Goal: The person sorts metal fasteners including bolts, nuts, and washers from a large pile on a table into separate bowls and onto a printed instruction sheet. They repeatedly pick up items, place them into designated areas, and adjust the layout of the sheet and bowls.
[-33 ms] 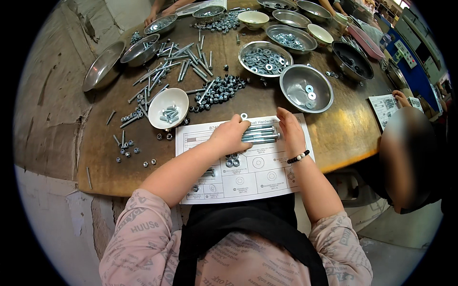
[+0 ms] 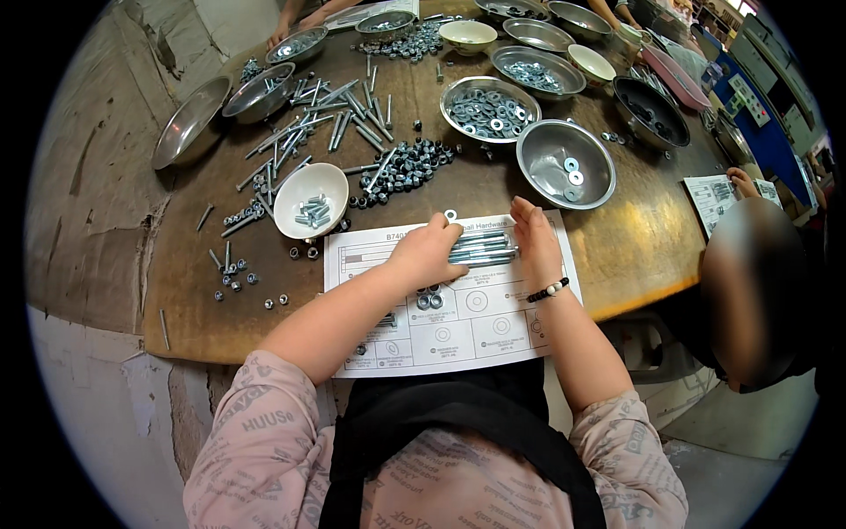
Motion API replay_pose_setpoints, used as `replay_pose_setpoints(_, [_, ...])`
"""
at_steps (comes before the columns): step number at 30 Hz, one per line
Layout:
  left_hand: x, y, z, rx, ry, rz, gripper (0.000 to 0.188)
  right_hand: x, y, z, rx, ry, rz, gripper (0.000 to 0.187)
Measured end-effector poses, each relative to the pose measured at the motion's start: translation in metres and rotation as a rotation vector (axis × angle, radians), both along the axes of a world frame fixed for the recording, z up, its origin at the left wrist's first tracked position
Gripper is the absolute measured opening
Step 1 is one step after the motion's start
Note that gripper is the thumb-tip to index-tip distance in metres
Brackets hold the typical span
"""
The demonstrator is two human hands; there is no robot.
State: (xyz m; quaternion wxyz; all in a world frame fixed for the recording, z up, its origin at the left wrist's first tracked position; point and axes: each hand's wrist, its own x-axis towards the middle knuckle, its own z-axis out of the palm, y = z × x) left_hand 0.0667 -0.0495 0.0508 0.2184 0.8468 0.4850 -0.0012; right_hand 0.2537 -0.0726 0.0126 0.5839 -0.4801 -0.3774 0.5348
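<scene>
Several long silver bolts (image 2: 485,250) lie side by side on a printed paper sheet (image 2: 476,346) in front of me. My left hand (image 2: 426,252) is closed around their left ends, thumb on the near side and fingers on the far side. At their right ends my right hand (image 2: 536,245) stands on edge, fingers stretched out and palm facing the bolts. A flat washer (image 2: 451,215) sits just beyond my left fingertips. Below the bolts, a few nuts (image 2: 430,301) rest on the sheet. Shorter bolts (image 2: 388,319) are partly hidden by my left forearm.
Beyond the sheet stand a white bowl (image 2: 311,196) of short metal pieces, a steel bowl (image 2: 567,164) with a few washers and a fuller washer bowl (image 2: 490,109). Loose bolts (image 2: 339,113) and dark-topped nuts (image 2: 410,166) cover the table's left middle. Another person's hand (image 2: 742,182) is at the right.
</scene>
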Motion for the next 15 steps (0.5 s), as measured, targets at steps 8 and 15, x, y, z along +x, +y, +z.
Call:
replay_pose_setpoints(8, [0.014, -0.009, 0.010, 0.004, 0.038, 0.048, 0.060, 0.002, 0.001, -0.003, 0.001, 0.253, 0.043, 0.065])
replay_pose_setpoints(15, [0.015, -0.010, 0.006, 0.000, 0.017, 0.070, 0.058, -0.001, -0.002, -0.007, 0.023, 0.215, 0.084, 0.066])
